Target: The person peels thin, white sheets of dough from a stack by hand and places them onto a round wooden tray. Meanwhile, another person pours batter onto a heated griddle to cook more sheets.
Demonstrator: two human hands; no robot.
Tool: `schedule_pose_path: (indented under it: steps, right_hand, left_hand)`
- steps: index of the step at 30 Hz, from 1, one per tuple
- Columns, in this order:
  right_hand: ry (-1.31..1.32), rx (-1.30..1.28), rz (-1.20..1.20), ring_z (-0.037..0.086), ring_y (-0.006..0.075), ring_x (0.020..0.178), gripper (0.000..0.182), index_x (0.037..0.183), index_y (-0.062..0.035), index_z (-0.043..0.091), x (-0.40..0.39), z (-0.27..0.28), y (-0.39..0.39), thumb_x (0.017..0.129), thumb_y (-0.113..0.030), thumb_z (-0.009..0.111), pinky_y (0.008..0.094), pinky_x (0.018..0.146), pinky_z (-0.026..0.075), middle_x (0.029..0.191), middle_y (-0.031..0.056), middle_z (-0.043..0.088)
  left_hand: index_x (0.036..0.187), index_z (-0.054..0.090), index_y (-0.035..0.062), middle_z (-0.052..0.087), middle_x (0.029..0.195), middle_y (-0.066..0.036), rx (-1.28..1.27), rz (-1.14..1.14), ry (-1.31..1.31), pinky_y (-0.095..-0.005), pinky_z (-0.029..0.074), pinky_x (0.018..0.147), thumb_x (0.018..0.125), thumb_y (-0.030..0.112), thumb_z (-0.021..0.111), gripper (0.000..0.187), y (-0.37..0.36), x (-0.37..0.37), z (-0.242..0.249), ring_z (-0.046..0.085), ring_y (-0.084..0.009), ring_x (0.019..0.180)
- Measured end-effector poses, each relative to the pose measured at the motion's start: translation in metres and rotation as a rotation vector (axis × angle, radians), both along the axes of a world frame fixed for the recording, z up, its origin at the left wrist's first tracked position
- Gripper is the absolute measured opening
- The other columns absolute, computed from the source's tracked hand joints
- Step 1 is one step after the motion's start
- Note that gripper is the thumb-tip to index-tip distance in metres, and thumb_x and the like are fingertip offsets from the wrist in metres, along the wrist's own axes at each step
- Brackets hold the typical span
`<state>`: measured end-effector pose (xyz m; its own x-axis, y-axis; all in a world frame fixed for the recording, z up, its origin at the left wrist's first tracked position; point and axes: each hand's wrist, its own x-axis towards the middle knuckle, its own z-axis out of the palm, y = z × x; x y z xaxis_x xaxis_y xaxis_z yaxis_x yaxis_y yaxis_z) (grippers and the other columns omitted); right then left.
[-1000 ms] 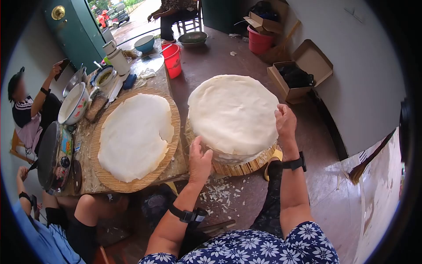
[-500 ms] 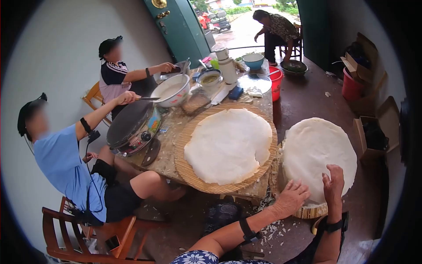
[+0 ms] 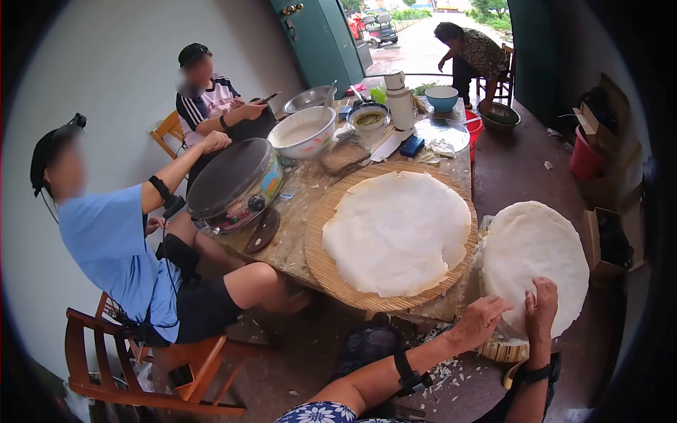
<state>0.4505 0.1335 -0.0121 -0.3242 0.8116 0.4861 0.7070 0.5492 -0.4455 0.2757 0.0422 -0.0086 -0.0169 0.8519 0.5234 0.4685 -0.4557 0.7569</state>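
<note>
A round stack of thin white flatbread (image 3: 536, 247) lies on a reed mat (image 3: 506, 351) at the right, beside the table. At its near edge, my left hand (image 3: 479, 324) has its fingers closed on a thin, translucent flap of the sheet. Above the same edge, my right hand (image 3: 541, 310) is raised with bent fingers apart and appears to hold nothing. To the left, another white flatbread (image 3: 395, 236) with a ragged edge lies on a round reed mat (image 3: 319, 243) on the table; neither hand touches it.
A person in blue (image 3: 106, 240) sits left by a round electric griddle (image 3: 236, 180), one hand at its rim. Behind sits another person (image 3: 204, 106) near a batter bowl (image 3: 303, 134). A third person (image 3: 479, 56) bends over a basin (image 3: 499, 116). Boxes (image 3: 605, 240) stand right.
The view has shifted, so the scene sits farther right and lower. My left fingers have drawn together at the flatbread's edge. The person in blue no longer holds a spatula over the batter bowl.
</note>
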Motion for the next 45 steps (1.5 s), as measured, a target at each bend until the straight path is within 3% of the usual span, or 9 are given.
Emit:
schedule_pose_path:
  steps: [8, 18, 33, 45]
  right_hand:
    - [0.042, 0.072, 0.001, 0.049, 0.0368, 0.11, 0.037, 0.108, -0.0003, 0.056, -0.025, 0.005, 0.004, 0.072, 0.005, 0.06, 0.0424, 0.096, 0.039, 0.113, 0.0196, 0.054]
    - [-0.014, 0.043, -0.007, 0.051, 0.0367, 0.108, 0.035, 0.105, -0.0003, 0.057, -0.041, -0.002, 0.011, 0.071, 0.005, 0.062, 0.0417, 0.095, 0.04, 0.11, 0.0199, 0.056]
    - [0.084, 0.08, 0.047, 0.054, 0.0348, 0.102, 0.031, 0.102, -0.0018, 0.058, -0.05, -0.002, 0.009, 0.071, 0.003, 0.059, 0.0408, 0.088, 0.044, 0.104, 0.0175, 0.058]
    - [0.155, 0.027, 0.083, 0.056, 0.033, 0.099, 0.03, 0.101, -0.0014, 0.059, -0.042, -0.008, 0.01, 0.071, 0.004, 0.059, 0.0377, 0.085, 0.046, 0.101, 0.0166, 0.059]
  left_hand:
    - [0.102, 0.059, 0.0036, 0.057, 0.091, -0.014, 0.021, 0.015, -0.181, -0.034, 0.05, 0.071, 0.081, -0.01, 0.049, 0.028, -0.003, -0.01, 0.006, 0.06, -0.0323, 0.085]
    - [0.102, 0.058, 0.0035, 0.058, 0.091, -0.013, -0.029, 0.014, -0.147, -0.0339, 0.05, 0.071, 0.08, -0.01, 0.051, 0.027, -0.004, -0.007, 0.007, 0.06, -0.0318, 0.084]
    - [0.102, 0.059, 0.0039, 0.061, 0.087, -0.015, 0.034, 0.018, -0.332, -0.0338, 0.05, 0.072, 0.086, -0.003, 0.054, 0.018, 0.014, 0.013, 0.013, 0.063, -0.0294, 0.084]
    - [0.101, 0.059, 0.0036, 0.061, 0.09, -0.014, 0.016, 0.012, -0.236, -0.033, 0.05, 0.074, 0.086, -0.003, 0.054, 0.017, 0.018, 0.022, 0.002, 0.063, -0.0286, 0.087]
